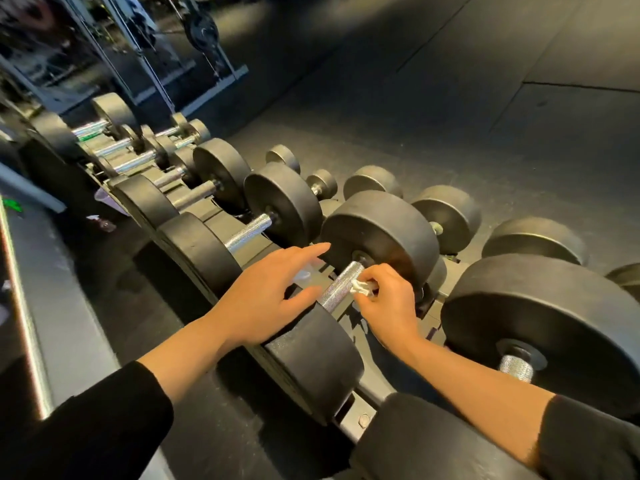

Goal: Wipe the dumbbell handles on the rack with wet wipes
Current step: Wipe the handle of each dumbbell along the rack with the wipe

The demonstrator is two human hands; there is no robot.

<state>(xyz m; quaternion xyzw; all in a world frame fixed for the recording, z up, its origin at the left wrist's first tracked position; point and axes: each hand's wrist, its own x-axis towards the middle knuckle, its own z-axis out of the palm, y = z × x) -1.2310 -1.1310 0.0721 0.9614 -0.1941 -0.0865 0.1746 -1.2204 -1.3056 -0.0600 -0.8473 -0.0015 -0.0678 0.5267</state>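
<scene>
My right hand (388, 306) is pinching a scrunched-up white wet wipe (362, 288) right against the knurled steel handle (343, 285) of the dumbbell in front of me, near its far weight head (384, 233). My left hand (266, 292) is spread out, fingers straight, palm resting on the near weight head (311, 362) of that same dumbbell. It sits on the dumbbell rack (353, 415), between a bigger dumbbell (540, 327) on the right and a row of others running off to the far left. Black rubber floor (450, 98) beyond.

Dark rubber floor tiles (450, 98), dim gym light.
</scene>
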